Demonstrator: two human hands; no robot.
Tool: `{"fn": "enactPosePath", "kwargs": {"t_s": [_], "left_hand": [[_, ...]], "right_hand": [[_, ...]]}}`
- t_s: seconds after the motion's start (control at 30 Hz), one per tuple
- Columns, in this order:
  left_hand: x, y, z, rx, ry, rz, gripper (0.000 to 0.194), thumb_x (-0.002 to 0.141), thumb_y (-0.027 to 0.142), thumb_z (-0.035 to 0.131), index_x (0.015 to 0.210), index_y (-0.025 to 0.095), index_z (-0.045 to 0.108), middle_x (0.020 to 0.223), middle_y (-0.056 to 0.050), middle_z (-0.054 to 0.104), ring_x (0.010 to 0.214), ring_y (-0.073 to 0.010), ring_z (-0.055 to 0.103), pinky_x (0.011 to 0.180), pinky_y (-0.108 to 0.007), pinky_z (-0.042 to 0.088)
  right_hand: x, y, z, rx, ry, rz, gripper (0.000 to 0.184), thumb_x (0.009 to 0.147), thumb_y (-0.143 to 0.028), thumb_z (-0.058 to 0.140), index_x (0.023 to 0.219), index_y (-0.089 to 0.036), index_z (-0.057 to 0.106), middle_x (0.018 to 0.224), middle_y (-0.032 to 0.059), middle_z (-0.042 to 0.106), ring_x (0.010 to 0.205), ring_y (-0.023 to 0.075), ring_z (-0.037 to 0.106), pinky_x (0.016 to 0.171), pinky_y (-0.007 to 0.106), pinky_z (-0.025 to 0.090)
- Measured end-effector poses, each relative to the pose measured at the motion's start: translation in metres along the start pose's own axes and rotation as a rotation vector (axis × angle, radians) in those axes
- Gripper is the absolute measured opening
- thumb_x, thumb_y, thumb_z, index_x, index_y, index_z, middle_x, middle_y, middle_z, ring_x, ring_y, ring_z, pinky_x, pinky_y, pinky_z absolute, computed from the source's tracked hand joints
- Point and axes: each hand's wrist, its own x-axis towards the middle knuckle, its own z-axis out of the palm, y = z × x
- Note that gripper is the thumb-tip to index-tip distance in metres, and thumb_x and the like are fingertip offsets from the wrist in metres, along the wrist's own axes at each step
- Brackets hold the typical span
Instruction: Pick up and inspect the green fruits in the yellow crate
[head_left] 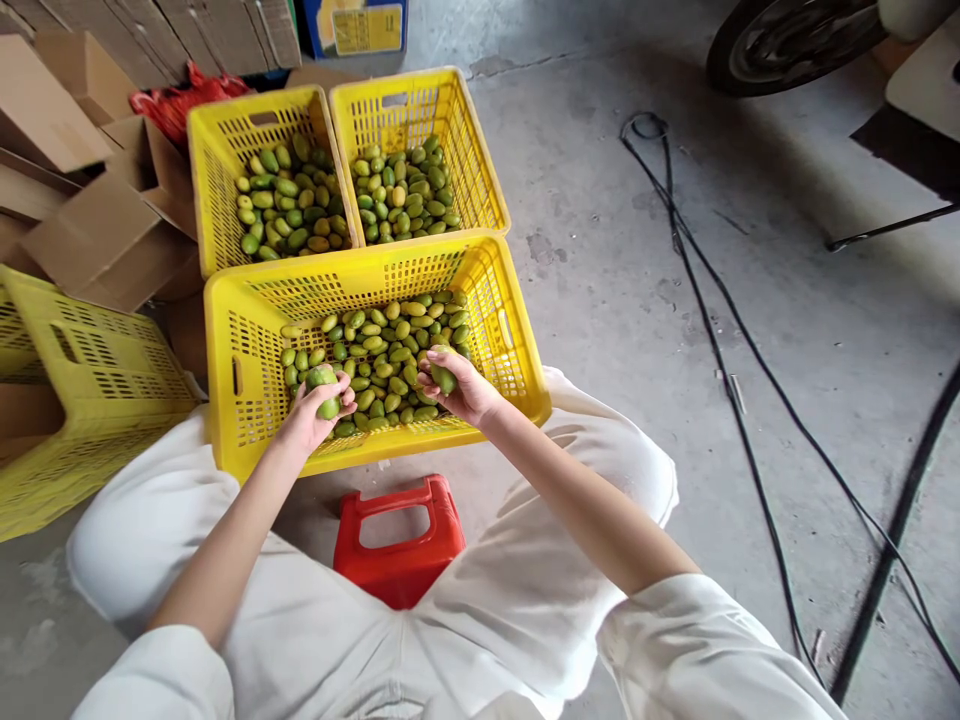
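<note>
Just above the front yellow crate (375, 455), my left hand (306, 418) is closed around green mangoes (322, 376); two rounded parts show between the fingers, and I cannot tell whether they are separate fruits. On the right side of the same crate, my right hand (469, 393) grips a green mango (444, 379), with a yellowish patch showing above it by the fingers. Below both hands, many small oval mangoes (379, 365), green to yellow-green, cover the crate's bottom. My hands are apart from each other.
Two yellow crates, left (196, 190) and right (491, 185), stand behind with more mangoes. A red plastic stool (397, 575) is between my legs. Cardboard boxes (112, 240) and another yellow crate (112, 350) are left. Black cables (720, 360) cross the floor; a wheel (795, 50) is far right.
</note>
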Motion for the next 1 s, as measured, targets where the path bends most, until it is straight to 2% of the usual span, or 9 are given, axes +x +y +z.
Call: {"fn": "enactPosePath", "kwargs": {"t_s": [0.23,0.37,0.47,0.57,0.67,0.73,0.83,0.9,1.0], "left_hand": [[0.0054,0.0043,0.0006,-0.088,0.137,-0.013,0.032,0.066,0.012,0.082,0.083,0.018,0.056,0.071,0.006,0.056,0.049,-0.0016,0.048,0.038,-0.010,0.034],[0.0062,0.0065,0.0022,-0.112,0.121,-0.012,0.041,0.071,0.021,0.087,0.072,0.019,0.046,0.060,0.009,0.045,0.042,-0.0001,0.038,0.033,-0.009,0.024],[0.0040,0.0063,0.0045,-0.055,0.125,0.002,0.045,0.070,0.025,0.089,0.070,0.018,0.044,0.058,0.010,0.044,0.039,0.0007,0.036,0.032,-0.010,0.023],[0.0009,0.0047,0.0064,0.014,0.113,0.007,0.046,0.069,0.028,0.090,0.068,0.018,0.045,0.058,0.009,0.046,0.037,0.0006,0.035,0.031,-0.011,0.021],[-0.0002,0.0039,0.0070,0.062,0.109,-0.001,0.042,0.069,0.033,0.089,0.069,0.017,0.050,0.058,0.008,0.049,0.037,-0.0005,0.035,0.030,-0.013,0.020],[0.0005,0.0039,0.0069,0.053,0.101,-0.021,0.038,0.073,0.041,0.085,0.074,0.016,0.057,0.060,0.005,0.054,0.038,-0.0034,0.041,0.031,-0.015,0.024],[0.0021,0.0027,0.0065,-0.004,0.059,-0.083,0.034,0.083,0.047,0.071,0.093,0.014,0.066,0.078,-0.005,0.068,0.056,-0.0135,0.061,0.042,-0.022,0.045],[0.0025,0.0003,0.0058,-0.030,0.047,-0.092,0.031,0.085,0.040,0.069,0.104,0.015,0.066,0.096,-0.010,0.073,0.076,-0.0199,0.070,0.057,-0.028,0.056],[0.0017,-0.0028,0.0039,-0.072,0.054,-0.016,0.029,0.079,0.029,0.079,0.101,0.017,0.064,0.101,-0.009,0.073,0.084,-0.0196,0.071,0.066,-0.028,0.058]], "right_hand": [[-0.0042,-0.0022,0.0033,-0.112,-0.150,-0.037,0.046,0.067,-0.040,0.092,0.096,-0.021,0.061,0.075,-0.0038,0.062,0.051,0.0058,0.049,0.038,0.016,0.028],[-0.0025,-0.0008,0.0043,-0.036,-0.143,-0.014,0.034,0.075,-0.043,0.082,0.094,-0.024,0.062,0.083,-0.0006,0.068,0.068,0.0147,0.064,0.054,0.025,0.051],[-0.0006,0.0008,0.0044,-0.024,-0.136,0.014,0.032,0.074,-0.038,0.079,0.098,-0.024,0.062,0.084,0.0013,0.070,0.075,0.0193,0.069,0.061,0.030,0.056],[-0.0001,0.0023,0.0033,-0.073,-0.110,0.015,0.036,0.072,-0.037,0.084,0.095,-0.024,0.060,0.082,0.0007,0.069,0.070,0.0176,0.068,0.056,0.027,0.053],[-0.0005,0.0021,0.0009,-0.058,-0.089,0.017,0.041,0.069,-0.037,0.087,0.084,-0.023,0.052,0.076,-0.0022,0.064,0.059,0.0112,0.059,0.042,0.018,0.037],[-0.0013,0.0007,-0.0001,-0.042,-0.102,0.008,0.041,0.066,-0.029,0.085,0.084,-0.023,0.049,0.076,-0.0040,0.063,0.052,0.0067,0.051,0.038,0.014,0.025],[-0.0035,-0.0016,0.0013,-0.085,-0.160,0.025,0.036,0.067,-0.022,0.081,0.093,-0.022,0.055,0.078,-0.0038,0.065,0.048,0.0042,0.044,0.037,0.013,0.020],[-0.0047,-0.0022,0.0034,-0.086,-0.173,0.036,0.032,0.072,-0.026,0.079,0.098,-0.020,0.060,0.077,-0.0025,0.065,0.050,0.0058,0.048,0.037,0.014,0.026],[-0.0045,-0.0024,0.0048,0.015,-0.144,0.055,0.026,0.080,-0.033,0.073,0.099,-0.019,0.063,0.081,0.0002,0.067,0.064,0.0133,0.063,0.050,0.022,0.051]]}}
